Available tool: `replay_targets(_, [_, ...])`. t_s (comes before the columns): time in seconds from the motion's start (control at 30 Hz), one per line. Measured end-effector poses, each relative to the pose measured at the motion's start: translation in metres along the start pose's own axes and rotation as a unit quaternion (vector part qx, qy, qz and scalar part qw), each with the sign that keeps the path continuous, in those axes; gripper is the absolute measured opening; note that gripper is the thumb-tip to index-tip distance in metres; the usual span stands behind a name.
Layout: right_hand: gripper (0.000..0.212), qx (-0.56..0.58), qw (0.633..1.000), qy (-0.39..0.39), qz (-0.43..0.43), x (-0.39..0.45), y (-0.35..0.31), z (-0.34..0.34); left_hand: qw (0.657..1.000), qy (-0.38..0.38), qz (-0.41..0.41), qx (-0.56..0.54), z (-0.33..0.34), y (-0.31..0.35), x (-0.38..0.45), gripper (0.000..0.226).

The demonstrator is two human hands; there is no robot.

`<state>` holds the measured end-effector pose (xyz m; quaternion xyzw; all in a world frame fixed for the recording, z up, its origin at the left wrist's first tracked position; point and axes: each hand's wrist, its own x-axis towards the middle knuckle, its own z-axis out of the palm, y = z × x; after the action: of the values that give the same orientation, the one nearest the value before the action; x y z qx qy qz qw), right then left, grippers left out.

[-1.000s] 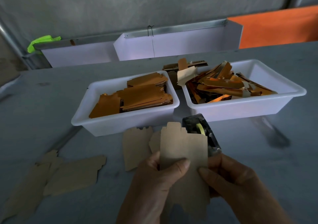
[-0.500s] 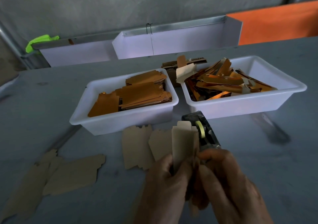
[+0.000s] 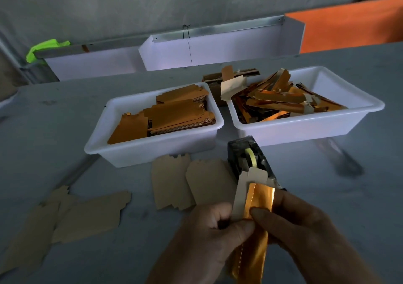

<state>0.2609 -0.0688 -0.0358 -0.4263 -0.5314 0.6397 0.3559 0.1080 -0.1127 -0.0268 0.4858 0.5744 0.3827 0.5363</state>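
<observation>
A flat die-cut card blank (image 3: 257, 198), shiny gold on one face and plain brown on the other, is folded lengthwise into a narrow strip at the bottom centre. My left hand (image 3: 209, 238) pinches its left side with thumb and curled fingers. My right hand (image 3: 305, 231) grips its right side, thumb on the gold face. A black tape dispenser (image 3: 246, 155) with a yellowish roll stands just behind the card's top flap.
Two white tubs sit behind: the left tub (image 3: 152, 150) holds stacked flat gold blanks, the right tub (image 3: 309, 128) a heap of folded gold pieces. Loose brown blanks lie on the grey table, some in front of the left tub (image 3: 192, 185) and several at the left (image 3: 65, 218). White trays (image 3: 209, 50) line the back.
The card went from a flat sheet with its brown face up to a folded strip showing its gold face. Both hands turned it and closed in on it.
</observation>
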Motion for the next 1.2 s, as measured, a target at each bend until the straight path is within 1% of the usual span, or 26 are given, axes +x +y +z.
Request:
replay_targets(0.03, [0.037, 0.000, 1.000, 0.009, -0.002, 0.000, 0.002, 0.000, 1.000, 0.015, -0.009, -0.010, 0.001, 0.000, 0.000, 0.027])
replay_targets(0.1, [0.032, 0.010, 1.000, 0.026, -0.002, 0.001, 0.005, 0.000, 0.997, 0.071, -0.018, -0.017, 0.003, -0.002, -0.001, 0.024])
replay_targets(0.2, [0.017, 0.007, 0.999, 0.037, 0.011, 0.001, 0.009, 0.000, 0.988, 0.152, 0.010, 0.014, 0.010, -0.004, -0.005, 0.007])
replay_targets(0.27, [0.018, 0.011, 0.999, 0.052, 0.009, 0.001, 0.011, 0.002, 0.977, 0.206, 0.037, 0.039, 0.015, -0.007, -0.006, 0.009])
replay_targets(0.37, [0.029, 0.019, 0.996, 0.082, -0.003, 0.001, 0.012, 0.007, 0.939, 0.305, 0.101, 0.126, 0.027, -0.012, -0.006, 0.019])
replay_targets(0.43, [0.030, 0.017, 0.994, 0.103, -0.011, 0.000, 0.013, 0.010, 0.905, 0.342, 0.149, 0.202, 0.035, -0.015, -0.005, 0.021])
replay_targets(0.47, [0.030, 0.012, 0.994, 0.111, -0.017, -0.001, 0.014, 0.012, 0.881, 0.343, 0.167, 0.279, 0.038, -0.015, -0.004, 0.020])
replay_targets(0.5, [0.029, 0.006, 0.993, 0.117, -0.026, -0.002, 0.014, 0.013, 0.849, 0.340, 0.181, 0.362, 0.041, -0.014, -0.003, 0.017])
replay_targets(0.53, [0.028, 0.003, 0.992, 0.120, -0.034, -0.003, 0.013, 0.015, 0.809, 0.345, 0.193, 0.435, 0.042, -0.014, -0.003, 0.015])
replay_targets(0.57, [0.025, 0.000, 0.992, 0.121, -0.039, -0.004, 0.013, 0.016, 0.775, 0.357, 0.190, 0.486, 0.041, -0.013, -0.003, 0.018])
replay_targets(0.6, [0.022, -0.003, 0.992, 0.123, -0.042, -0.005, 0.012, 0.017, 0.755, 0.358, 0.176, 0.521, 0.039, -0.011, -0.002, 0.024])
replay_targets(0.63, [0.019, -0.010, 0.992, 0.122, -0.042, -0.005, 0.011, 0.017, 0.748, 0.334, 0.155, 0.552, 0.036, -0.013, -0.002, 0.029])
replay_targets(0.7, [0.016, -0.018, 0.991, 0.125, -0.034, -0.007, 0.012, 0.015, 0.754, 0.260, 0.103, 0.595, 0.036, -0.012, 0.001, 0.036])
replay_targets(0.77, [0.013, -0.014, 0.992, 0.125, -0.029, -0.010, 0.014, 0.014, 0.750, 0.209, 0.080, 0.623, 0.043, -0.018, 0.005, 0.044])
replay_targets(0.8, [0.011, -0.005, 0.992, 0.125, -0.021, -0.012, 0.013, 0.016, 0.762, 0.189, 0.077, 0.615, 0.046, -0.018, 0.004, 0.049])
replay_targets(0.83, [0.020, -0.005, 0.992, 0.128, -0.015, -0.014, 0.015, 0.017, 0.766, 0.182, 0.082, 0.611, 0.047, -0.017, 0.002, 0.052])
replay_targets(0.87, [0.031, -0.009, 0.990, 0.139, -0.004, -0.015, 0.017, 0.017, 0.751, 0.202, 0.096, 0.622, 0.048, -0.019, -0.001, 0.047])
replay_targets(0.93, [0.037, -0.018, 0.986, 0.162, 0.013, -0.016, 0.022, 0.016, 0.720, 0.264, 0.145, 0.625, 0.055, -0.028, -0.010, 0.033])
replay_targets(0.97, [0.038, -0.021, 0.987, 0.158, 0.018, -0.015, 0.023, 0.013, 0.736, 0.258, 0.156, 0.607, 0.055, -0.034, -0.013, 0.032])
replay_targets(1.0, [0.038, -0.022, 0.988, 0.148, 0.023, -0.015, 0.024, 0.012, 0.794, 0.235, 0.147, 0.540, 0.051, -0.037, -0.017, 0.032])
replay_targets(1.03, [0.034, -0.016, 0.991, 0.132, 0.026, -0.015, 0.024, 0.010, 0.869, 0.218, 0.112, 0.430, 0.049, -0.037, -0.020, 0.030])
replay_targets(1.07, [0.030, -0.006, 0.993, 0.117, 0.028, -0.015, 0.022, 0.009, 0.931, 0.217, 0.056, 0.289, 0.047, -0.032, -0.022, 0.026])
replay_targets(1.1, [0.030, 0.001, 0.995, 0.099, 0.029, -0.014, 0.021, 0.009, 0.959, 0.239, -0.015, 0.151, 0.046, -0.026, -0.022, 0.025])
replay_targets(1.13, [0.034, 0.001, 0.996, 0.087, 0.029, -0.014, 0.021, 0.009, 0.968, 0.237, -0.068, 0.055, 0.041, -0.024, -0.023, 0.024])
replay_targets(1.17, [0.035, -0.003, 0.997, 0.076, 0.027, -0.013, 0.021, 0.010, 0.973, 0.213, -0.088, 0.007, 0.034, -0.025, -0.023, 0.020])
replay_targets(1.2, [0.029, -0.003, 0.997, 0.071, 0.025, -0.013, 0.021, 0.009, 0.978, 0.184, -0.095, -0.011, 0.029, -0.023, -0.023, 0.016])
